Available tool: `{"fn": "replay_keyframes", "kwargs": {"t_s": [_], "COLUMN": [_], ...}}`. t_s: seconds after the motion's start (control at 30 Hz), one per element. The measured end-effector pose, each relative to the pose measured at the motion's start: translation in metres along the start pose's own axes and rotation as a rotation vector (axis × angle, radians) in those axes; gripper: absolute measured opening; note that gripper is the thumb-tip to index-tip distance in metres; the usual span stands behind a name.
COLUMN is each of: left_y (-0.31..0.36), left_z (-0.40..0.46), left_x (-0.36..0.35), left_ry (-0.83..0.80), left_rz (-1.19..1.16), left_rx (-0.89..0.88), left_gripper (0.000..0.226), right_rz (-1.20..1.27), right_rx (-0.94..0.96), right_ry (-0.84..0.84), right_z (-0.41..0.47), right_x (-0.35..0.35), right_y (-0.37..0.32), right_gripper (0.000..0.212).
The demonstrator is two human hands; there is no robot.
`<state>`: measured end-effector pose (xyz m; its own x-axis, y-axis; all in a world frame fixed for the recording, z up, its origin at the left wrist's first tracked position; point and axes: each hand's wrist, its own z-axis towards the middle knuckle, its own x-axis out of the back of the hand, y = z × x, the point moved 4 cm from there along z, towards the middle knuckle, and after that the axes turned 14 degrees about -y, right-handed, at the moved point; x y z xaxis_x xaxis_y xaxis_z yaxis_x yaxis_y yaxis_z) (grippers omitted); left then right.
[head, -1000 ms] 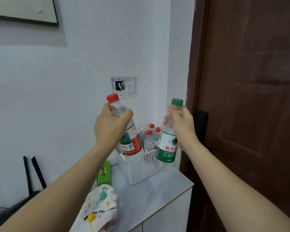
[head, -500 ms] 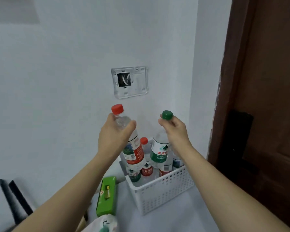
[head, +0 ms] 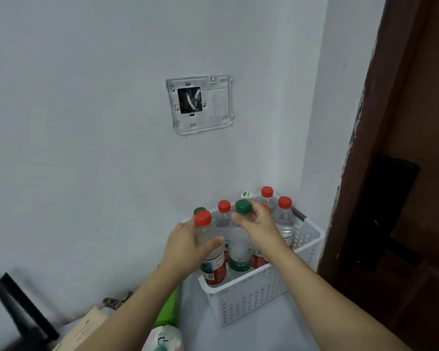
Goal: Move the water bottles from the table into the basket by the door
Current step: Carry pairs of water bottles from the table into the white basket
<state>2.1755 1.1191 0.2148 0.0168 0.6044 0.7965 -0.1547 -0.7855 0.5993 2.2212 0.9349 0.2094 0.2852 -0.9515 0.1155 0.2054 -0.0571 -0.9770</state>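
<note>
A white perforated basket (head: 261, 297) stands on a white cabinet top beside the brown door (head: 413, 153). My left hand (head: 188, 245) grips the upper body of a red-capped bottle (head: 213, 271) with a red label, its base down inside the basket's front left corner. My right hand (head: 257, 225) holds the neck of a green-capped bottle (head: 240, 252) with a green label, standing in the basket just right of the first. Several other red-capped bottles (head: 284, 219) stand upright behind them in the basket.
A green box (head: 169, 310) lies left of the basket, partly hidden by my left forearm. A printed bag (head: 162, 338) sits at the bottom edge. Two black router antennas (head: 20, 305) stick up at the far left. A bare switch mount (head: 200, 103) is on the wall above.
Both hands have lowered their bottles from above the basket down into its front part. The view has moved closer and tilted down.
</note>
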Motion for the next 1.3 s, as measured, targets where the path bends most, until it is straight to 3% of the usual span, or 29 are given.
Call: {"fn": "replay_keyframes", "kwargs": {"t_s": [0.1, 0.23, 0.53, 0.97, 1.3], "left_y": [-0.005, -0.012, -0.015, -0.013, -0.004], "left_z": [-0.004, -0.006, 0.005, 0.004, -0.002], "left_x": [-0.015, -0.027, -0.034, -0.033, -0.030], "left_ry": [-0.004, -0.021, -0.090, -0.110, -0.081], "left_rz": [0.145, 0.017, 0.194, 0.193, 0.161], "left_rx": [0.047, 0.128, 0.173, 0.190, 0.189], "left_gripper": [0.060, 0.059, 0.087, 0.088, 0.080], "right_rz": [-0.010, -0.067, -0.145, -0.152, -0.251], "right_rx": [-0.007, -0.021, -0.045, -0.041, 0.039], "right_ry": [-0.028, -0.045, -0.095, -0.122, -0.062], "right_z": [0.000, 0.000, 0.001, 0.005, -0.014], "right_x": [-0.004, -0.005, -0.008, -0.010, -0.007], "right_y": [0.009, 0.010, 0.016, 0.021, 0.007], "right_gripper": [0.029, 0.028, 0.039, 0.039, 0.054]}}
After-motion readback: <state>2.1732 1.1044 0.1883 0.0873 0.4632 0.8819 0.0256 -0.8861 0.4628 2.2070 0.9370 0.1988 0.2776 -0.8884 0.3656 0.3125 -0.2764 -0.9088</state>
